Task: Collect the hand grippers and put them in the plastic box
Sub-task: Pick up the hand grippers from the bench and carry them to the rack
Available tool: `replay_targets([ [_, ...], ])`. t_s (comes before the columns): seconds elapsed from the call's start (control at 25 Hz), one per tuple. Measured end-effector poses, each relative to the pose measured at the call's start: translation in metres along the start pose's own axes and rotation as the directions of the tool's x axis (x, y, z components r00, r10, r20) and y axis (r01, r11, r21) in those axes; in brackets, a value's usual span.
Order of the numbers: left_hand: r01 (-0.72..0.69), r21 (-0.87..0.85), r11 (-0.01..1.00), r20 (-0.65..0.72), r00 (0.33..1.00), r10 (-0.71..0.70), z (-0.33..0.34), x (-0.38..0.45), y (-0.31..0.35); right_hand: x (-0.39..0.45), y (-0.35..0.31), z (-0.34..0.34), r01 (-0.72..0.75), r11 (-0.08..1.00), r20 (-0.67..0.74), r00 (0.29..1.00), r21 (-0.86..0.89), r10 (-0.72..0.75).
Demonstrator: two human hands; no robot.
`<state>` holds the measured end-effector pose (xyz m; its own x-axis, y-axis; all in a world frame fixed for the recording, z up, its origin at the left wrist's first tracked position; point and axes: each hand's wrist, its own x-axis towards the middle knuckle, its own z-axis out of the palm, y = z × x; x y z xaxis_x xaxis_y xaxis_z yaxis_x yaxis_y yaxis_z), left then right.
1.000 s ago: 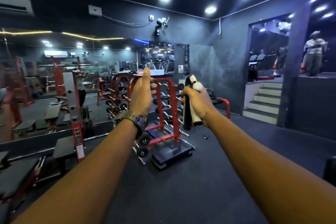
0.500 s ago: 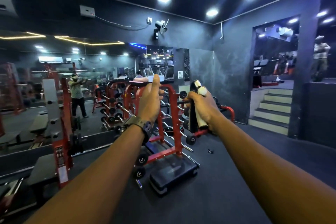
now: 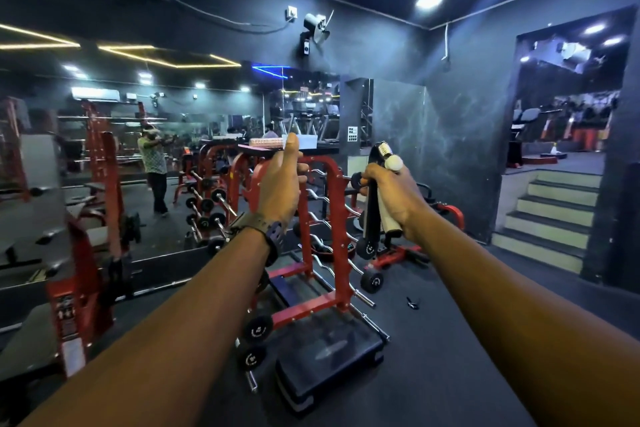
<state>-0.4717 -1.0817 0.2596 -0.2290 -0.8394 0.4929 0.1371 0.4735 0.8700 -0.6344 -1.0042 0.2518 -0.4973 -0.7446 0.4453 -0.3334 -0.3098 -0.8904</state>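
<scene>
Nearer now to the red rack [image 3: 325, 218] than half a second ago, with both arms carried forward along with the view and the mirror [image 3: 104, 149] at 9 o'clock slid further off to the side. Dark gym floor [image 3: 450, 340] ahead, pale steps [image 3: 554, 218] at 3 o'clock, a low black step platform [image 3: 329, 354] at the rack's foot near 6 o'clock.

Step in hand, by the look of it: carrying the collected load toward the drop-off, not picking up.

Left hand [image 3: 280, 191] stretched out at 12 o'clock in front of the rack's top, fingers loosely half open with one raised, holding nothing. Right hand [image 3: 394, 201] at 1 o'clock, fingers wrapped tight round the hand grippers [image 3: 372, 204], held upright with the spring coil at the top and black and white handles running down through the fist. Hard to tell how many are in the bundle; looks like at least two.

On the surface atop the rack, just beyond the left hand, a whitish box [image 3: 306, 140]; possibly the plastic box, though too small and blurred to say for sure.

Down on the floor at 5 o'clock, well apart from both hands, a small black object [image 3: 412, 303]; cannot tell what it is.

Next move likely calls for closing the last stretch to the rack, bringing the right hand over the box opening, and loosening the fist so the bundle drops inside rather than on the rim, with the free hand ready to steady the box.
</scene>
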Motion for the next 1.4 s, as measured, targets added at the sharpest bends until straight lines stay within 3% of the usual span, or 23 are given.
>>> replay_targets([
  [0.32,-0.120,0.081,0.989,0.056,0.992,0.116,0.033,0.221,-0.114,0.221,0.096,0.067,-0.030,0.996,-0.013,1.000,-0.085,0.029],
  [0.56,-0.083,0.058,0.995,0.054,0.995,0.080,0.075,0.357,-0.186,0.370,0.152,0.089,0.016,0.999,-0.005,1.000,-0.042,-0.017],
  [0.84,-0.063,0.109,0.992,-0.039,0.997,0.068,0.141,0.531,-0.301,0.569,0.263,0.094,0.029,1.000,0.088,0.996,-0.004,-0.028],
  [1.08,-0.030,0.152,0.988,-0.100,0.994,0.046,0.170,0.664,-0.355,0.725,0.323,0.106,-0.029,1.000,0.125,0.992,0.006,0.028],
  [1.4,-0.053,0.154,0.987,-0.154,0.985,0.077,0.209,0.819,-0.437,0.888,0.390,0.149,0.021,1.000,0.182,0.983,0.012,-0.023],
])
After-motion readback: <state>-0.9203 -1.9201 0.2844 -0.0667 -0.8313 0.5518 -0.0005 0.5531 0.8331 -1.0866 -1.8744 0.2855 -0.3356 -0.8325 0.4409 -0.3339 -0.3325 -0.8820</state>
